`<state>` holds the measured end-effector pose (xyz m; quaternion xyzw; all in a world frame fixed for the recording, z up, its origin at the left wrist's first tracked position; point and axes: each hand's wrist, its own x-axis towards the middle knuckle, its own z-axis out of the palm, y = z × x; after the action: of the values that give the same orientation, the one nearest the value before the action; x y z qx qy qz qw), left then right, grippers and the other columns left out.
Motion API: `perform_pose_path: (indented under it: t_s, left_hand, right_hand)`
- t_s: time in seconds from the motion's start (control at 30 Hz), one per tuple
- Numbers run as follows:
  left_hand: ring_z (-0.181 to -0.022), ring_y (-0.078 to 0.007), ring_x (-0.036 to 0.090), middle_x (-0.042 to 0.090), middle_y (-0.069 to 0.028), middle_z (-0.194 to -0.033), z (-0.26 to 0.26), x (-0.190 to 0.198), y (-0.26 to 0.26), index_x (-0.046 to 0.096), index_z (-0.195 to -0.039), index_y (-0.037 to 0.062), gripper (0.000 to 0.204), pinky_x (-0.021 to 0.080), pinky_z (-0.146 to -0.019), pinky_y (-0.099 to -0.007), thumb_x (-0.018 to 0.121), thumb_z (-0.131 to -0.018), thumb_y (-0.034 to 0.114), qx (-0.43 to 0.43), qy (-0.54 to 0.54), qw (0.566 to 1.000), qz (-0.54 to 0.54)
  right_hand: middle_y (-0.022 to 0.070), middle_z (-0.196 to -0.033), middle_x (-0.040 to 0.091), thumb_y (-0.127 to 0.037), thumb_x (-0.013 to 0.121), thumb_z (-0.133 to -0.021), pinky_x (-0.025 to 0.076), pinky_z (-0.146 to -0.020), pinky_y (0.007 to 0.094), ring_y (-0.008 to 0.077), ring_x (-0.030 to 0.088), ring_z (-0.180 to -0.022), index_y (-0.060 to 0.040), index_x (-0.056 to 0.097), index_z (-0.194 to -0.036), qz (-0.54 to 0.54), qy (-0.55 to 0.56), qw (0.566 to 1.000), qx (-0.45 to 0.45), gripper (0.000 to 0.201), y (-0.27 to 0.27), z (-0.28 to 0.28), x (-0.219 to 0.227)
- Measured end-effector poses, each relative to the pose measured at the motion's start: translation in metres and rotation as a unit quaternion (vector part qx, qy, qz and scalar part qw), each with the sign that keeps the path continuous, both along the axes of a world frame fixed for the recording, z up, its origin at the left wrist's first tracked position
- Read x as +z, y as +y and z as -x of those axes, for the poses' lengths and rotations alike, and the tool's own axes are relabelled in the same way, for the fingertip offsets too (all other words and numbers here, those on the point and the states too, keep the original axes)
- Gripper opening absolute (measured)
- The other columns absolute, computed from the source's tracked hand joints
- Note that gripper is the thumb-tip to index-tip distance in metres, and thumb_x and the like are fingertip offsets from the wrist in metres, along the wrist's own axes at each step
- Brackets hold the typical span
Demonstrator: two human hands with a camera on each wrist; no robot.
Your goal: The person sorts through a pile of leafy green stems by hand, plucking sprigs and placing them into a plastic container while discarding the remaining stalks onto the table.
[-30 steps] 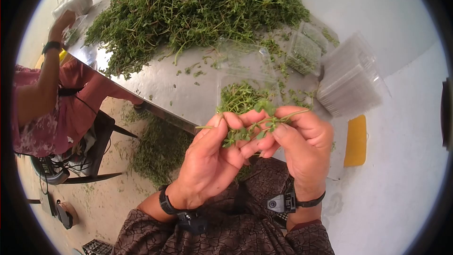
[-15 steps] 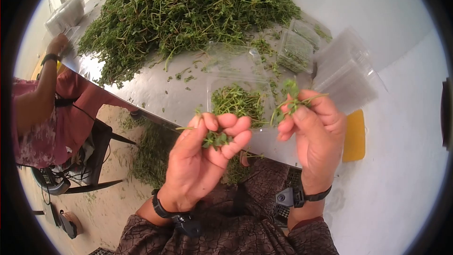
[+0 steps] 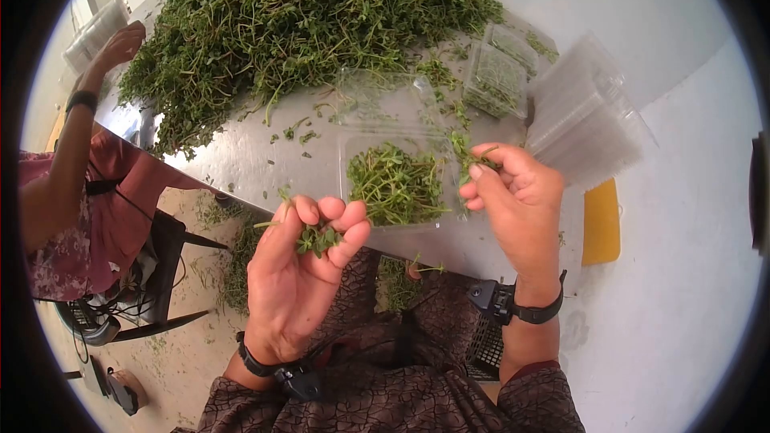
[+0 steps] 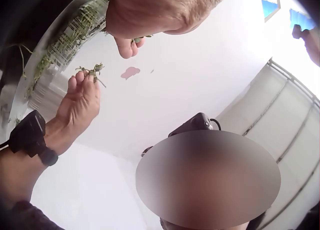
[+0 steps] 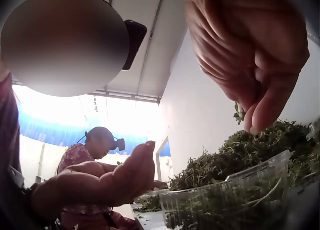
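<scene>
"So, where are the hands?"

"From where I stand, at the worktop's (image 3: 249, 172) near edge: the left hand (image 3: 293, 285) pinches a leafy sprig (image 3: 318, 240) between thumb and forefinger; the right hand (image 3: 523, 200) pinches a second sprig (image 3: 465, 159) between thumb and fingertips."

"And the greens?"

"A clear container (image 3: 401, 227) sits open by that edge, holding cut greens (image 3: 393, 184). Behind, toward the far edge, spreads a green heap (image 3: 305, 32); filled boxes (image 3: 496, 84) stand near the right edge, beside stacked clear tubs (image 3: 587, 116)"

Green is shown by the heaped sprigs (image 3: 321, 24), yellow by the board (image 3: 601, 223); the dark brown trousers (image 3: 417, 353) are crackle-patterned in black.
</scene>
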<state>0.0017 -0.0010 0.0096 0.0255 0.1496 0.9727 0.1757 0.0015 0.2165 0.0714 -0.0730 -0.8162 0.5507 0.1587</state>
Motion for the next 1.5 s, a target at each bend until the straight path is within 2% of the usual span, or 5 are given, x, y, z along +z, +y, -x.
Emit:
perform_pose_path:
  t_s: [0.47,0.57,0.97,1.3,1.5]
  left_hand:
    - [-0.115,-0.0330,0.059,0.059,-0.0141,-0.114,-0.002,-0.002,-0.005,0.050,-0.100,0.0021,0.022,0.050,-0.101,-0.0467,0.041,-0.104,0.022,0.008,0.021,0.999,0.047]
    - [-0.116,-0.0313,0.059,0.057,-0.0143,-0.113,-0.002,0.001,-0.005,0.048,-0.102,0.0002,0.019,0.053,-0.099,-0.0446,0.040,-0.104,0.018,0.009,0.029,0.999,0.041]
    - [-0.120,-0.0380,0.055,0.058,-0.0173,-0.116,-0.003,-0.001,-0.012,0.050,-0.103,-0.0004,0.023,0.047,-0.104,-0.0505,0.042,-0.103,0.021,0.007,0.050,0.997,0.062]
    - [-0.101,-0.0356,0.065,0.059,-0.0193,-0.105,0.000,0.004,-0.003,0.052,-0.102,-0.0024,0.020,0.060,-0.079,-0.0402,0.054,-0.096,0.016,-0.117,0.035,0.992,0.039]
    - [-0.086,-0.0195,0.063,0.064,-0.0151,-0.103,-0.009,0.010,0.003,0.052,-0.109,0.0010,0.018,0.044,-0.063,-0.0262,0.045,-0.101,0.015,-0.246,0.105,0.963,0.040]
  right_hand:
    - [0.0130,-0.098,0.069,0.000,0.064,-0.085,0.052,-0.066,0.0259,0.0136,0.067,-0.079,0.0041,0.064,-0.111,-0.176,0.051,0.983,0.015,0.027,-0.004,0.004,-0.007]
    - [0.0194,-0.098,0.068,0.001,0.065,-0.081,0.053,-0.067,0.0347,0.0272,0.068,-0.080,0.0031,0.064,-0.106,-0.190,0.073,0.979,0.029,0.025,-0.005,0.000,-0.001]
    - [0.0189,-0.099,0.067,-0.009,0.063,-0.085,0.038,-0.101,0.0495,0.0371,0.056,-0.113,0.0033,0.063,-0.105,-0.451,0.079,0.877,0.150,0.023,-0.008,0.008,-0.022]
    - [0.0186,-0.103,0.068,-0.006,0.072,-0.079,0.050,-0.089,0.0421,0.0358,0.064,-0.101,0.0036,0.065,-0.105,-0.264,0.145,0.939,0.165,0.028,-0.010,-0.006,0.003]
    - [0.0211,-0.104,0.068,-0.014,0.069,-0.087,0.051,-0.087,0.0390,0.0352,0.065,-0.099,0.0052,0.064,-0.109,-0.094,0.054,0.947,0.302,0.030,-0.019,-0.019,0.002]
